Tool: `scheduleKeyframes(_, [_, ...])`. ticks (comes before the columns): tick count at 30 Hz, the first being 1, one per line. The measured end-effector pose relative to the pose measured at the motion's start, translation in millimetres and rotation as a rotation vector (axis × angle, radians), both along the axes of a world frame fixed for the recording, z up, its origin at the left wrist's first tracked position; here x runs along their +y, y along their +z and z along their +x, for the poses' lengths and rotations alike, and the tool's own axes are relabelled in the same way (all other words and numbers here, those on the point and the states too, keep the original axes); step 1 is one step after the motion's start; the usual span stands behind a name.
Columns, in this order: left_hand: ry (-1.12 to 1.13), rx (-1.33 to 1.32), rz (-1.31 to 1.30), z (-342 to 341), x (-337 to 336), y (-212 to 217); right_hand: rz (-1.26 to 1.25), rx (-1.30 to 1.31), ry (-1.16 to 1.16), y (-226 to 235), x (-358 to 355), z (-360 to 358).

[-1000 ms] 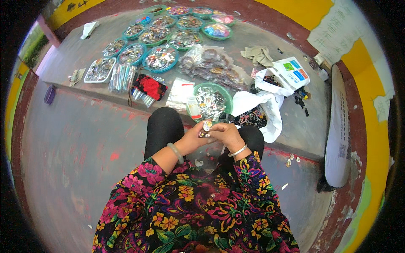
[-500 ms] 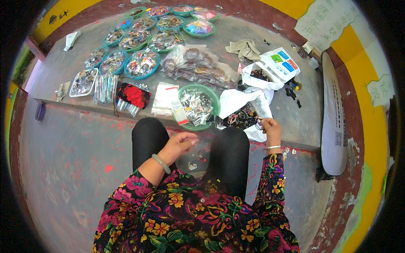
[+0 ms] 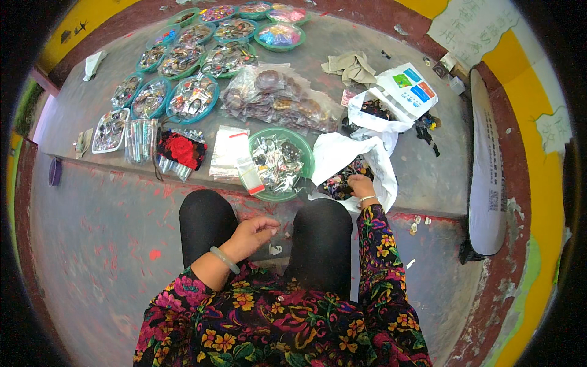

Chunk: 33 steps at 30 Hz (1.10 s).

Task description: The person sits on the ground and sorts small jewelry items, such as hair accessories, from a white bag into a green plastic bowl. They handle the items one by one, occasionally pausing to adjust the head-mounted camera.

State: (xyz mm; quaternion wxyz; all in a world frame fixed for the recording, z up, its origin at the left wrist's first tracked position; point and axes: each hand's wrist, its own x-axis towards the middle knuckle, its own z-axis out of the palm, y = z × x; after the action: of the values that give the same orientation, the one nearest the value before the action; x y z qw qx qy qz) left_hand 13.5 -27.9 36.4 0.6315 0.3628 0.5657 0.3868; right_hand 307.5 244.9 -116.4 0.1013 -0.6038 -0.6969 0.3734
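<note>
My right hand reaches into an open white plastic bag full of small dark, multicoloured accessories. Its fingers are bent together at their surface, and whatever they pinch is too small to make out. Over my lap, between my knees, hovers my left hand, fingers curled in and nothing visible in them. Just ahead of my knees stands a green basin filled with small clear packets. Clear bags with a red edge lean on its left rim, beside a stack of flat clear bags.
Several round basins of packaged trinkets stand at the back left. Behind the green basin lies a heap of clear bags with brown beads. A second white bag, a beige cloth and a long grey board are to the right.
My right hand has moved down and left from the bag's right edge, where it pinched a small dark loop, into the bag. My left hand has sunk slightly. The view has shifted a little.
</note>
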Motion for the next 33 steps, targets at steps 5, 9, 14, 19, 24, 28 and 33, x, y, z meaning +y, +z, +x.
scheduleKeyframes(5, [-0.044, 0.117, 0.074, 1.7, 1.4, -1.1, 0.072, -0.324, -0.042, -7.0, 41.0, 1.7])
scheduleKeyframes(9, [-0.071, 0.138, 0.034, 2.7, 5.3, -1.0, 0.064, -0.452, -0.011, -26.7, 56.6, 4.2])
scheduleKeyframes(14, [-0.093, 0.186, -0.001, 3.8, 8.3, 12.3, 0.057, -0.518, -0.061, -27.8, 53.4, -5.0])
scheduleKeyframes(19, [-0.097, 0.209, 0.027, 3.4, 5.4, 6.6, 0.211, -0.416, -0.062, -6.4, 41.7, -1.2])
scheduleKeyframes(24, [-0.086, 0.156, 0.019, 3.7, 2.5, -2.1, 0.336, -0.123, -0.158, 19.1, 13.7, 6.6])
scheduleKeyframes(28, [-0.072, 0.179, 0.128, 5.0, 0.0, -12.9, 0.009, 0.508, -0.475, 46.3, -14.8, 8.2])
scheduleKeyframes(33, [-0.11, 0.218, 0.1, 4.0, -0.6, -12.3, -0.187, 1.081, -0.551, 93.5, -49.9, 11.2])
